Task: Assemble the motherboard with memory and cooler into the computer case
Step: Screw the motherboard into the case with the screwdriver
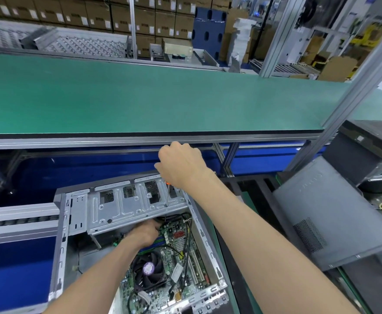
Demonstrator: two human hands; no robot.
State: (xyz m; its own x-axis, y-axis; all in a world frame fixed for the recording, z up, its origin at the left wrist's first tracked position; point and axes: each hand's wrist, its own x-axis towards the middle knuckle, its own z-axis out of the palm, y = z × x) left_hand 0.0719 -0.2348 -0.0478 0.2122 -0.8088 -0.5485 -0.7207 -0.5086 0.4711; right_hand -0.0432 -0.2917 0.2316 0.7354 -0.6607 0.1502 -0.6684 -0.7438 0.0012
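Grey steel computer case [59, 234]: lies open on its side low in the view, between blue panels; its near end is cut off by the lower edge.
Green motherboard [174, 236]: sits inside the case, on its floor; its far end is hidden under the drive cage and its left part by the left forearm.
Black round cooler fan with a purple centre label [148, 269]: sits on the motherboard, near the left forearm.
Memory: green and blue slots show just beside the left wrist; whether sticks are seated there is too small to tell.
Perforated silver drive cage [126, 206]: spans the far end of the case, above the board.
Left hand [145, 232]: reaches under the cage edge over the motherboard; its fingers are hidden there, so whether they are apart or clamped on anything I cannot tell.
Right hand [181, 164]: raised over the far right corner of the case, fingers curled round a handle that the hand covers.
Screwdriver with an orange collar and thin metal shaft [167, 196]: stands nearly upright below the right hand, its tip touching the cage top.
Black cables [186, 241]: run along the board's right side.
Green matted surface [140, 98]: a long bench beyond the case.
Second grey computer case [330, 223]: rests tilted at the right, partly cut off.
Background: stacked brown cartons, blurred.
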